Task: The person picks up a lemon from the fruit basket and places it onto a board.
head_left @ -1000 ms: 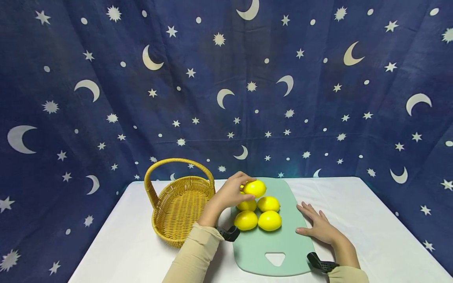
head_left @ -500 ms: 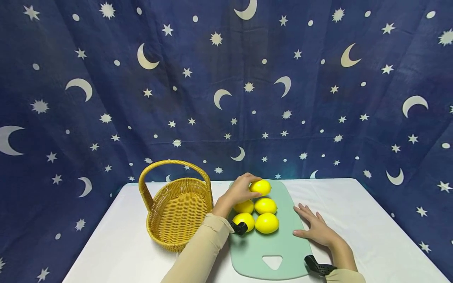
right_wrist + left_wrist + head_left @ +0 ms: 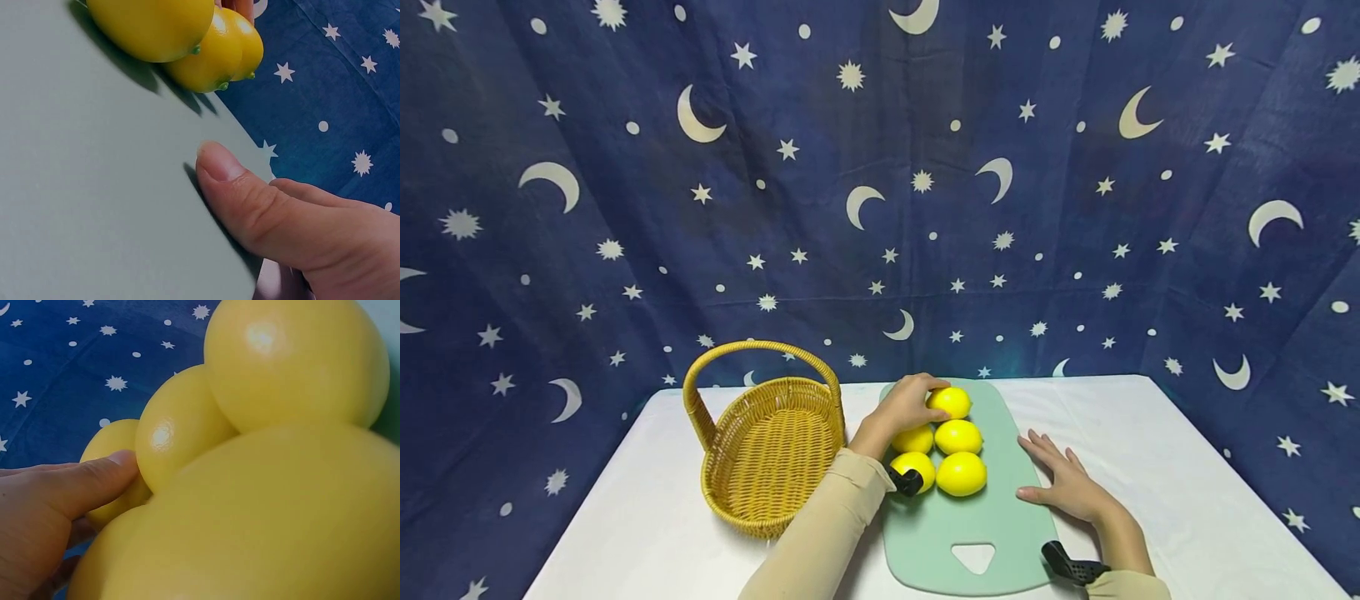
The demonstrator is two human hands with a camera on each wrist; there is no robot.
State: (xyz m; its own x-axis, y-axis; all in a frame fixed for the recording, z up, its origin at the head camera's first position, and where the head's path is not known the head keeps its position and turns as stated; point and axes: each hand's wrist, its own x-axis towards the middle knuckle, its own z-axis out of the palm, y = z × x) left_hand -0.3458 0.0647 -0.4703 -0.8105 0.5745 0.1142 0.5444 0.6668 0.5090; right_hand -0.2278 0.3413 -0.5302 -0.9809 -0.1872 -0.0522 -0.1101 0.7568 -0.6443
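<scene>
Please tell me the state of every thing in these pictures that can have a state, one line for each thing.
Left hand: fingers curled round the farthest lemon, gripping it.
Right hand: flat, fingers straight, resting on the cutting board's right edge.
Other four lemons: lying whole in pairs on the board.
Cutting board: lying flat on the table.
Basket: upright, handle up; nothing shows inside.

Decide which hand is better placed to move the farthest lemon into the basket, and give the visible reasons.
Probably the left hand: its fingers already curl round the far lemon, and the basket sits on its side. The right hand lies flat on the cutting board.
</scene>
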